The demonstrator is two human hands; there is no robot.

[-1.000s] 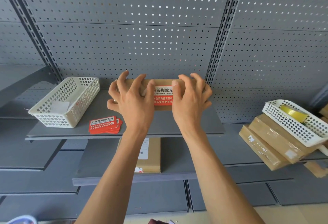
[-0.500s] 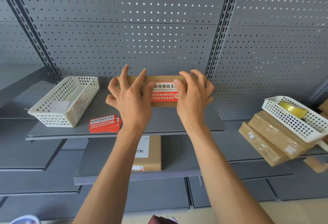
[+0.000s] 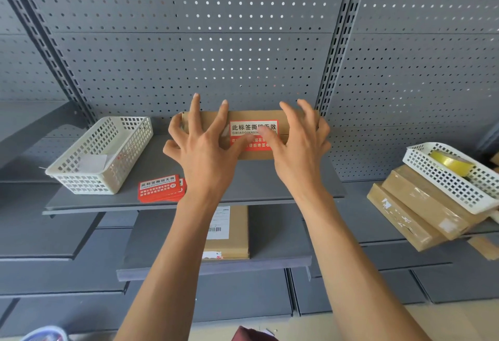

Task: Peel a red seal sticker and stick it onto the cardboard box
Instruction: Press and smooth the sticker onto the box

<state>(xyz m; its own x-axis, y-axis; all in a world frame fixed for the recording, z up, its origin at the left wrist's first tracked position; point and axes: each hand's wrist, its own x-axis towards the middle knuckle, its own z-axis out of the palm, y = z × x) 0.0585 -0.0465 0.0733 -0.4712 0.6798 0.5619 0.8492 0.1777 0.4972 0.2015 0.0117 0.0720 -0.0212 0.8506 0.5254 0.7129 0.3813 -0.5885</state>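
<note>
Sticker [image 3: 253,131], red and white, lies on the cardboard box [image 3: 208,122] at the far edge of the middle shelf [image 3: 253,181]. Left hand [image 3: 205,151] and right hand [image 3: 299,149], fingers splayed and gripping nothing, press thumbs onto it. Smoothing seems underway; firm rubbing of the edges should follow.

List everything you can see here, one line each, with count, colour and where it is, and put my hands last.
cardboard box: one, brown, back of the upper shelf
red seal sticker: one, red and white, on the box front
sticker stack: one pile, red, upper shelf front
left basket: one, white, upper shelf left
labelled box: one, brown, lower shelf
stacked boxes: at least two, brown, right shelf
right basket: one, white, atop the stacked boxes
tape roll: one, yellow, in the right basket
pegboard: grey, behind
left hand: fingers spread on the box
right hand: thumb on the sticker
</note>
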